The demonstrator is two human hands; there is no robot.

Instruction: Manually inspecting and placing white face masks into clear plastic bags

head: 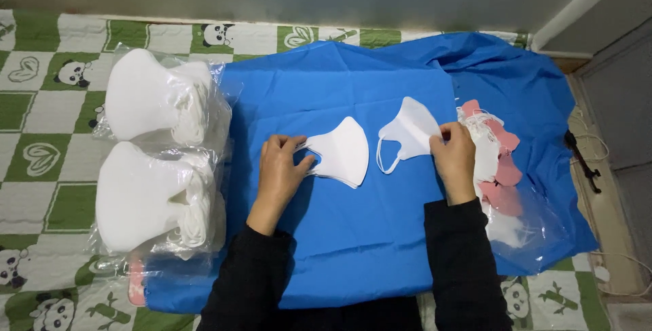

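White face mask [411, 129] pinched at its right edge by right hand [454, 158], fingers closed on it, ear loop hanging off the mask's left side onto blue sheet [353, 236]. Left hand [280, 168] rests on a small stack of white masks [341, 153] at centre of the sheet, thumb and fingers gripping the stack's left ear-loop end. Single mask and stack lie near each other, not touching. Both forearms in black sleeves [462, 263]. Just right of the right hand: loose pile of pink and white masks [499, 168] on clear plastic [536, 225]. Left of the sheet: two clear bags packed with white masks, upper bag [159, 96] and lower bag [156, 198], touching. Under everything a green-and-white panda-print cover [41, 134]. Black tool [584, 161] on the floor far right, cannot tell what kind.
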